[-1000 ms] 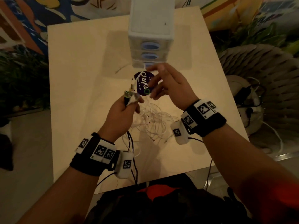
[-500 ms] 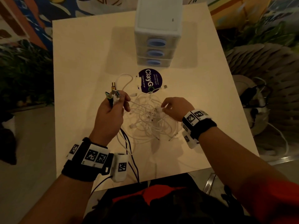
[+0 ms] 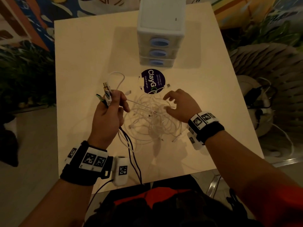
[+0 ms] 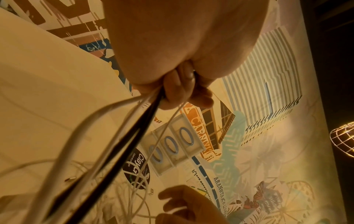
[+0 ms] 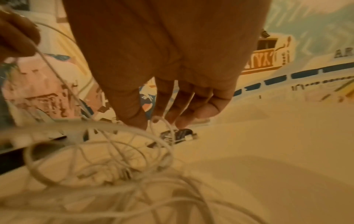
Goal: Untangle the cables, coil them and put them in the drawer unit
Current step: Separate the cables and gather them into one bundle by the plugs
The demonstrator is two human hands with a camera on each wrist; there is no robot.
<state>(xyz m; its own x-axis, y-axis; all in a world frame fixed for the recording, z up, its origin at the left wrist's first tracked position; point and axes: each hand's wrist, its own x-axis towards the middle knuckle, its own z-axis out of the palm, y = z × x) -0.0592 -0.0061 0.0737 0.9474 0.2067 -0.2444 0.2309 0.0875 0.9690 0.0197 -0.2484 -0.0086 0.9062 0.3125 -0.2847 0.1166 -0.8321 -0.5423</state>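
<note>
Above the table [image 3: 78, 66], my left hand [image 3: 107, 118] is gripping a bundle of cable ends [image 3: 106, 94]; my right hand [image 3: 180, 105], fingers loosely spread, is touching the white cable tangle [image 3: 147, 122] lying before the drawer unit [image 3: 161, 30].

One drawer unit [image 3: 161, 31] with three drawers, one round sticker [image 3: 153, 81], and two hands are counted; the tangled cables [image 3: 152, 118] cannot be numbered.

Near cables [image 5: 114, 174] blurred beyond separating
</note>
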